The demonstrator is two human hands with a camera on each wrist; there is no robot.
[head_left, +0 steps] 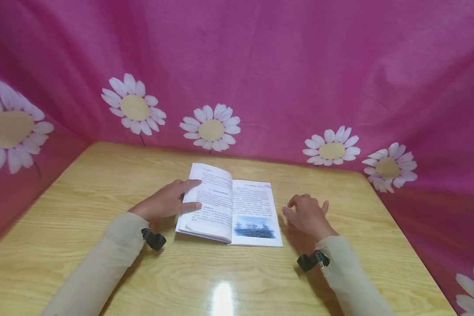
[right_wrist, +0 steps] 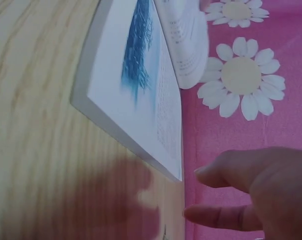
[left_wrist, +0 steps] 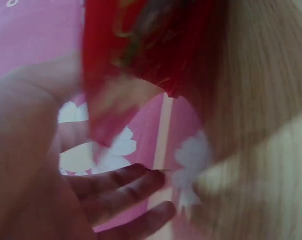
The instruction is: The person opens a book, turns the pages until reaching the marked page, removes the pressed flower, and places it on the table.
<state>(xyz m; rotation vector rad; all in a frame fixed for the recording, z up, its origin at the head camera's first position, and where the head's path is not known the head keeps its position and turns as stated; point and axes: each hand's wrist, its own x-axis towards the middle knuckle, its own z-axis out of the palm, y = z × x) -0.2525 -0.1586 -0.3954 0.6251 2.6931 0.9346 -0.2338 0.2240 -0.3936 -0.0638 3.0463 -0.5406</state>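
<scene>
An open book point(head_left: 252, 199) lies on the wooden table, with printed text on both pages and a blue picture low on the right page. Its left side rises off the table, and a glossy red cover point(left_wrist: 141, 45) shows beneath it in the left wrist view, blurred. My left hand point(head_left: 167, 202) rests its thumb and index finger on the left page; the other fingers extend beside the cover, apart from it. Just right of the book, my right hand point(head_left: 308, 215) hovers with fingers loosely bent and nothing in them. In the right wrist view, its fingertips are apart from the page corner.
The wooden table point(head_left: 102, 184) runs back to a pink curtain point(head_left: 260, 79) with white daisies, which also hangs along both sides. A small black camera is strapped to each wrist. Light reflects off the table's front.
</scene>
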